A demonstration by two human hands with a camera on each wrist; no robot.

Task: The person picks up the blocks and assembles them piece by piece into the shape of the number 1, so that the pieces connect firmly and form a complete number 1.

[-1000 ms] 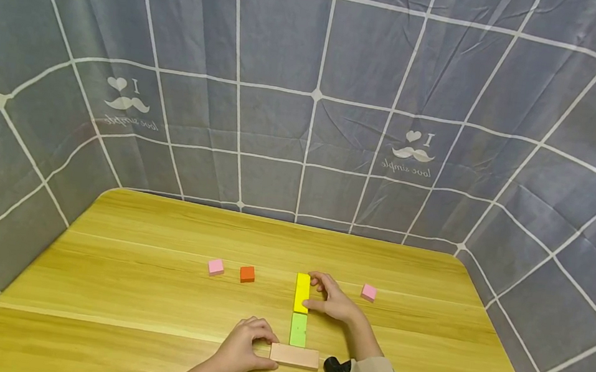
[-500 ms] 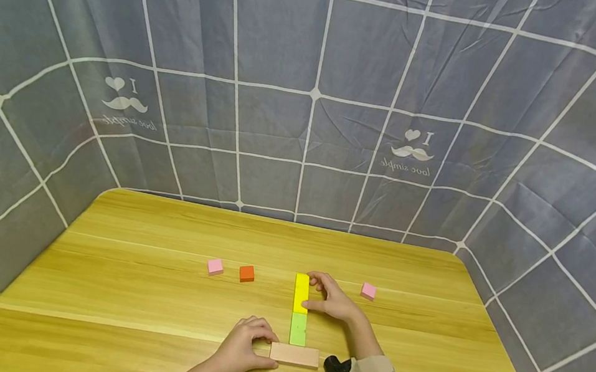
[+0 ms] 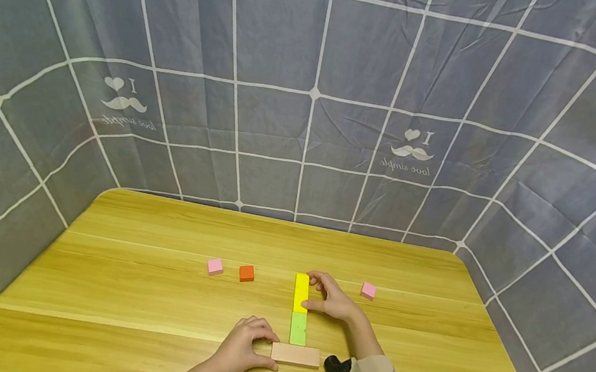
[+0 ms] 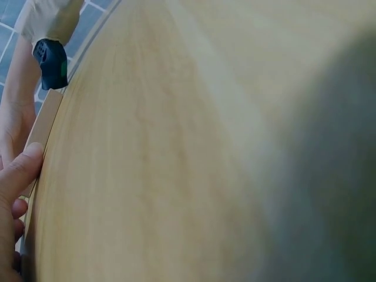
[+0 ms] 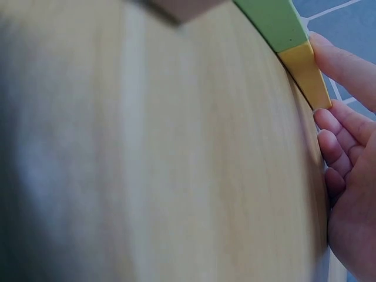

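Wood-grain table [image 3: 120, 288]: left hand [image 3: 244, 345] grips tan block [image 3: 296, 355]; right hand [image 3: 336, 302] pinches yellow block [image 3: 300, 290]. Judged risk: an uneven push could knock green block [image 3: 298, 329] out of line.

Left grip [image 3: 244, 345] sits near the body, thumb and fingers parted; right grip [image 3: 336, 302] farther forward, fingers bent. Both forearms [image 3: 363, 340] angle inward.

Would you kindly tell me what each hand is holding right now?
Left hand: holding the tan block by its left end.
Right hand: holding the yellow block with thumb and fingertips.
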